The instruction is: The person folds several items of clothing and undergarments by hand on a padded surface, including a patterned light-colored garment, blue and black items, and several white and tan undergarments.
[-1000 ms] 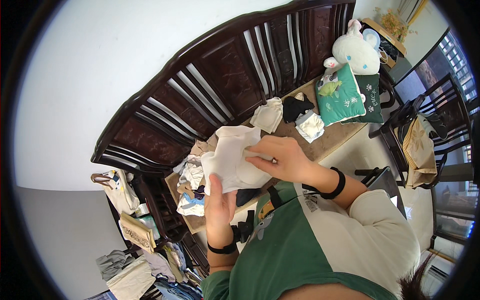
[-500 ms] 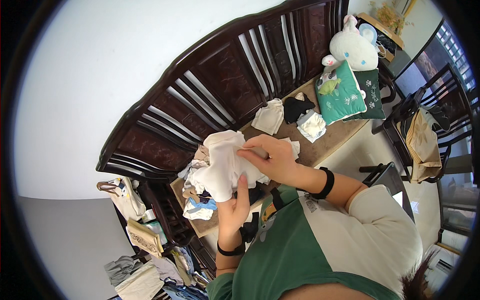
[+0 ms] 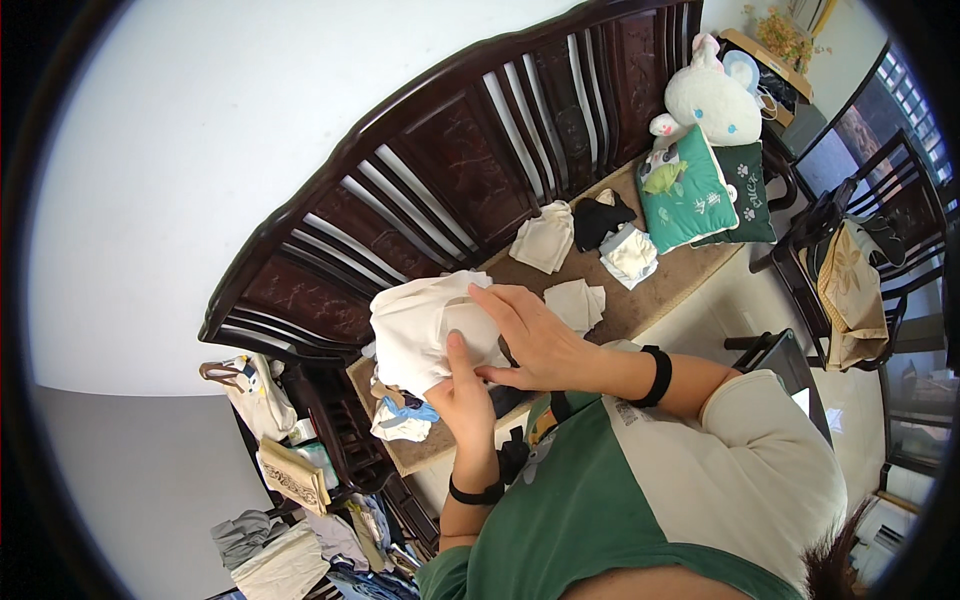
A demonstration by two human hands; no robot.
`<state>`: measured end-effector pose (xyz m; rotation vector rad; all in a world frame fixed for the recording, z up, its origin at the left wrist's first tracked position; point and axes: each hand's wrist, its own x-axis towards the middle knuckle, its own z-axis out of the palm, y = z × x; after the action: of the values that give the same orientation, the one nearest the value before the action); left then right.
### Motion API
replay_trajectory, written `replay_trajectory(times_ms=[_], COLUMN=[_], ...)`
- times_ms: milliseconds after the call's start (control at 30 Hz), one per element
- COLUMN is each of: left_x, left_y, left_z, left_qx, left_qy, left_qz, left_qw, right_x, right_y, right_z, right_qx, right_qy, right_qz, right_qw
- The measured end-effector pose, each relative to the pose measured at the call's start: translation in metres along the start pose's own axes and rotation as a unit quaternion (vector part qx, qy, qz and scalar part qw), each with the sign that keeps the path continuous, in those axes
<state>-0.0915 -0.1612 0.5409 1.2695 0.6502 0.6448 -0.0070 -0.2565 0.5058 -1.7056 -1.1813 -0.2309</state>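
Handling one white cloth with two hands

Pale characters on green cushion, lower right. White letters on dark green cushion behind it. Shirt: small dark print, too small to read.

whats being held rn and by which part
A white garment, by its lower edge in the left hand; the right hand touches its right side.

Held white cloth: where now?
Head view, left of centre: the white cloth is in the left hand, right hand against it, in front of the wooden backrest.
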Motion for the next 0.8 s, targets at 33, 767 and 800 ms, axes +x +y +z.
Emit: replay_trajectory(times_ms=[33, 767, 800], left_x=[0.001, 0.007, 0.006], left_y=[0.000, -0.021, -0.022], left_z=[-0.001, -0.011, -0.012], left_qx=[0.000, 0.020, 0.043], left_qy=[0.000, 0.021, 0.022], left_qz=[-0.001, 0.074, 0.084], left_qw=[1.000, 0.997, 0.995], right_x=[-0.001, 0.000, 0.001], right_y=[0.001, 0.015, 0.014], right_z=[0.001, -0.007, -0.007], right_qx=[0.014, 0.155, 0.181], right_qy=[0.003, -0.019, -0.020], right_qz=[-0.004, 0.066, 0.097], right_qw=[1.000, 0.986, 0.978])
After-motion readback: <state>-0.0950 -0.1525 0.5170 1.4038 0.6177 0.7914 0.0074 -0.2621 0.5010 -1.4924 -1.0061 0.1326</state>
